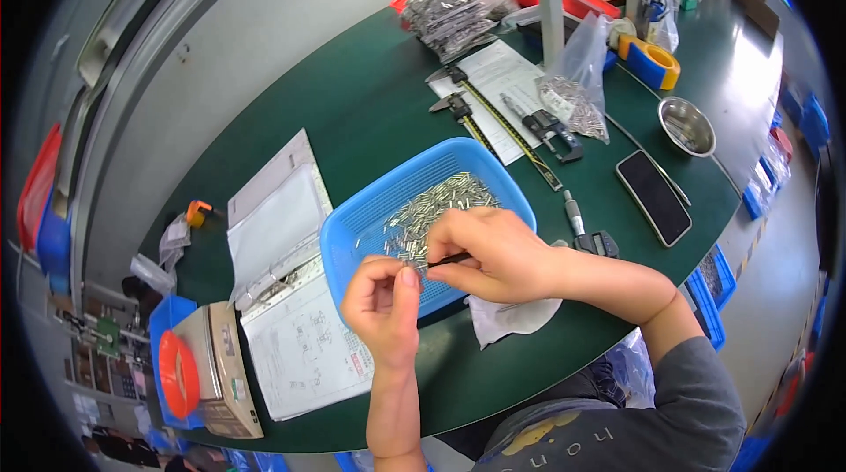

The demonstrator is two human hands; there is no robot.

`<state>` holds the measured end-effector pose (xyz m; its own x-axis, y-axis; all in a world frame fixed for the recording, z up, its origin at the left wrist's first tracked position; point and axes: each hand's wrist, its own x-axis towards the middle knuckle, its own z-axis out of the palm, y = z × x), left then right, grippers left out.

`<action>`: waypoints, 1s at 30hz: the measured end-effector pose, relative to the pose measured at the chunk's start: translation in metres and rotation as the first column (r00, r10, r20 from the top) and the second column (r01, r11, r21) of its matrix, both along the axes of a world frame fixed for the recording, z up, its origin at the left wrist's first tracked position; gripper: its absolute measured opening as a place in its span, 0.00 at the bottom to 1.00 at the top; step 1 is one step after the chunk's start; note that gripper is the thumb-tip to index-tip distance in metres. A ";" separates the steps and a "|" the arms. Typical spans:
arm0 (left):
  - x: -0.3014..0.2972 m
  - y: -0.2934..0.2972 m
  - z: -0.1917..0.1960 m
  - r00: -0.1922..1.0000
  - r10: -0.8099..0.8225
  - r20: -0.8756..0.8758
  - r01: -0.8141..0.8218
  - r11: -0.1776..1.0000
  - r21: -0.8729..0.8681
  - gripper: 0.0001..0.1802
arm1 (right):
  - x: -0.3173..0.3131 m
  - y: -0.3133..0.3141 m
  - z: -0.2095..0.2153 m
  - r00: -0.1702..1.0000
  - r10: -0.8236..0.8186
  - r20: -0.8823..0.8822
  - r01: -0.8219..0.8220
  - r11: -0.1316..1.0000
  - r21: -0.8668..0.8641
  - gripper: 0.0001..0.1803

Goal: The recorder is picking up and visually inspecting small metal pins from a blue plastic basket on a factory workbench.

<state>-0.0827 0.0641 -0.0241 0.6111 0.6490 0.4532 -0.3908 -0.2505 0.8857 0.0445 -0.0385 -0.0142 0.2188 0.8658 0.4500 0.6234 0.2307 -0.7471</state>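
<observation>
Both my hands meet over the near side of a blue plastic basket [352, 216] that holds many small silvery metal pins [441, 203]. My right hand [498, 252] is closed round a thin black stick-like tool [449, 260], whose tip points at the left fingertips. My left hand [385, 304] pinches thumb and forefinger together at that tip; whatever is between them is too small to make out. Under my right wrist, a white cloth [515, 318] lies beside the basket.
Left of the basket are an open binder with drawings [308, 349] and a weighing scale [227, 375]. Beyond it lie calipers [507, 124], a micrometer [551, 133] and bagged pins [573, 106]. At right are another micrometer [586, 230], a phone [654, 199] and a metal bowl [687, 126].
</observation>
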 end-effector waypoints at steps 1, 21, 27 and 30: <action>0.000 0.000 0.001 1.000 -0.027 0.010 0.028 0.999 -0.036 0.02 | -0.002 0.001 -0.002 0.993 -0.084 0.081 0.076 0.992 0.102 0.08; 0.000 -0.001 0.001 1.000 -0.005 0.012 0.006 0.999 -0.031 0.04 | -0.002 0.001 -0.005 0.969 -0.180 0.170 0.144 0.968 0.204 0.13; 0.000 -0.003 0.003 0.999 0.027 -0.017 -0.027 1.000 0.013 0.03 | 0.001 0.001 -0.006 0.948 -0.160 0.275 0.109 0.975 0.192 0.11; 0.000 -0.003 0.004 1.000 0.029 -0.011 -0.029 1.000 0.003 0.04 | -0.001 0.000 -0.003 0.974 -0.156 0.166 0.119 0.969 0.214 0.11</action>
<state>-0.0828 0.0611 -0.0204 0.5970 0.6653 0.4483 -0.3731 -0.2645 0.8893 0.0440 -0.0386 -0.0172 0.2289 0.7202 0.6549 0.7796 0.2672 -0.5664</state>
